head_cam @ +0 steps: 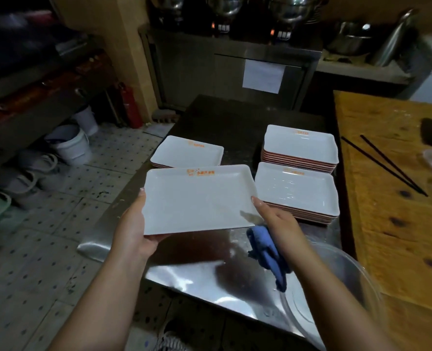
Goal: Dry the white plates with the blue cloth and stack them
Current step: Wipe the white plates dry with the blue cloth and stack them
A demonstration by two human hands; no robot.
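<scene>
At the centre of the frame a white rectangular plate is held level above the steel counter, face up, its orange logo along the far rim. The left hand grips the plate's near left corner: the thumb lies up along the left edge, and the fingers curl beneath, out of view. The right hand meets the plate's right edge, one straight finger lying along the rim, while the rest of the hand is closed round the bunched blue cloth, which hangs down below the palm toward the lower right. I cannot tell whether the cloth touches the plate's underside or merely hangs beside it.

My reading is that this plate is wiped, or nearly so, and is about to go on a pile. Three piles wait further up the counter: a low one just above the held plate, a tall one at upper right, and another at right, whose top plate appears to carry streaks of water. To do the step well, keep the plate level, check for drops along the rim and underneath, then lower it squarely so its corners match the pile below. Keep the wet and dry piles apart. A clear bowl sits at lower right; black chopsticks lie on the wooden table.
</scene>
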